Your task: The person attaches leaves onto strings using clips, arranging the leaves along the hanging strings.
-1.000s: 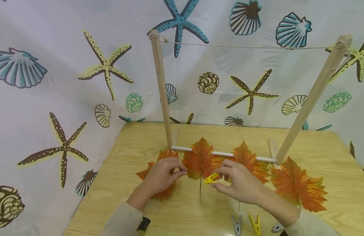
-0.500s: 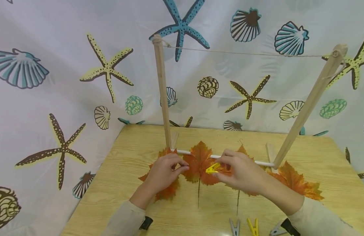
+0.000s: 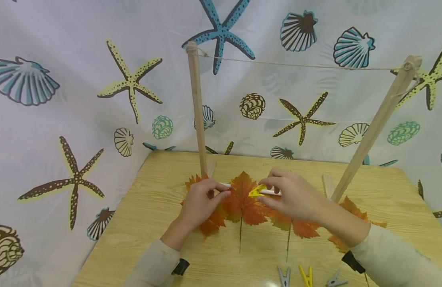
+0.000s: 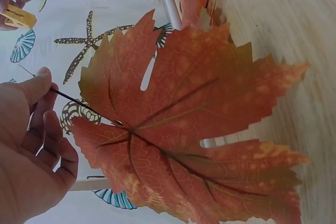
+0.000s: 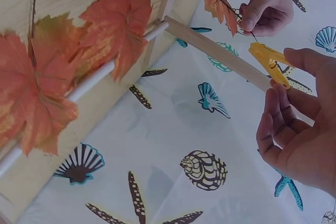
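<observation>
Between thumb and fingertips my left hand [image 3: 204,199] pinches the thin dark stem of an orange artificial maple leaf [image 4: 194,108], which hangs below the hand, off the table. My right hand [image 3: 294,195] pinches a yellow clothespin [image 5: 270,62] by its handle ends, just right of the left hand. In the right wrist view, the clothespin's tip is close to the stem; I cannot tell whether they touch. More maple leaves [image 3: 242,199] lie on the table across a white rod [image 3: 270,192], partly hidden by my right hand.
A wooden post [image 3: 196,111] at left and another post [image 3: 376,129] at right carry a string [image 3: 296,64] between their tops. On the table's near side lie a grey clothespin [image 3: 284,276], a yellow clothespin [image 3: 307,276] and another grey one. A seashell-print cloth [image 3: 221,91] hangs behind.
Both hands have moved slightly up and away from the body. The left hand has raised the leaf by its stem; the right hand has brought the yellow clothespin along.
</observation>
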`<action>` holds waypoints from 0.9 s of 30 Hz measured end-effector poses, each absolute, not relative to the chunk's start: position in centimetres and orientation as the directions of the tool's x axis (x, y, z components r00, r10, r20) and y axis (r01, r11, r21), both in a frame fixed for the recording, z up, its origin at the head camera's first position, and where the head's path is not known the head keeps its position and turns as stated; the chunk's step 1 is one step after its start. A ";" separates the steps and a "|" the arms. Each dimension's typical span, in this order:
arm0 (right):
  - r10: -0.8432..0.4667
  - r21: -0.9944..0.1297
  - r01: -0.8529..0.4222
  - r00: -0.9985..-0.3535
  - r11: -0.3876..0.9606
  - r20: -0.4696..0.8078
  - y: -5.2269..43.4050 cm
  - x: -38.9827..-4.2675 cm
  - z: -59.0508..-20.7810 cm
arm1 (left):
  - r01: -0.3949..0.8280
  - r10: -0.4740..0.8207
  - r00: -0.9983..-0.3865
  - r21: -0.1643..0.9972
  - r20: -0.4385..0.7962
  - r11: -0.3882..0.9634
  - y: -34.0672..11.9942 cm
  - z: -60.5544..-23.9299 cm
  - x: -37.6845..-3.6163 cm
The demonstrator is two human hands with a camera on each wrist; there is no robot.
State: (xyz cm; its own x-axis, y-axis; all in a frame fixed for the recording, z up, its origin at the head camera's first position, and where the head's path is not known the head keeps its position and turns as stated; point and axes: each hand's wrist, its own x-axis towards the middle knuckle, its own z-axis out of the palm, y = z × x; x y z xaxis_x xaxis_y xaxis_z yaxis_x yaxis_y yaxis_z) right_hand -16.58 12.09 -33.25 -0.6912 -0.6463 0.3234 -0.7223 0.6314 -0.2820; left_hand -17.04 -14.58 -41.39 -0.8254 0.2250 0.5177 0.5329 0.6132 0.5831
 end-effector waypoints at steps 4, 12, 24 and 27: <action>-0.660 -0.214 -0.742 -0.665 0.635 0.350 11.9 -17.1 -32.0 | 0.550 0.200 -0.811 0.600 0.550 0.580 -14.6 -40.8 -17.3; -0.697 -0.099 -0.764 -0.627 0.638 0.348 11.1 -17.5 -29.6 | 0.498 0.133 -0.849 0.691 0.511 0.524 -15.1 -39.5 -18.1; -0.715 -0.048 -0.772 -0.608 0.634 0.346 10.0 -17.8 -27.3 | 0.308 0.036 -0.946 0.859 0.322 0.409 -15.8 -37.9 -19.5; -0.723 -0.030 -0.769 -0.613 0.639 0.318 9.5 -18.0 -26.4 | 0.285 0.016 -0.952 0.867 0.305 0.408 -15.7 -37.6 -19.9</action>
State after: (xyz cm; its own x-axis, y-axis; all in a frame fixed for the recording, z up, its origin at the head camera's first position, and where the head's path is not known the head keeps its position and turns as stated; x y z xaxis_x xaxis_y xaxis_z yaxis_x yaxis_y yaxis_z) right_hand -18.04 9.46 -26.44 -0.6132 -0.7230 0.3183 -0.7688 0.6388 -0.0302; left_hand -19.85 -15.75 -37.57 -0.9521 0.0161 0.3055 0.2852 0.4076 0.8675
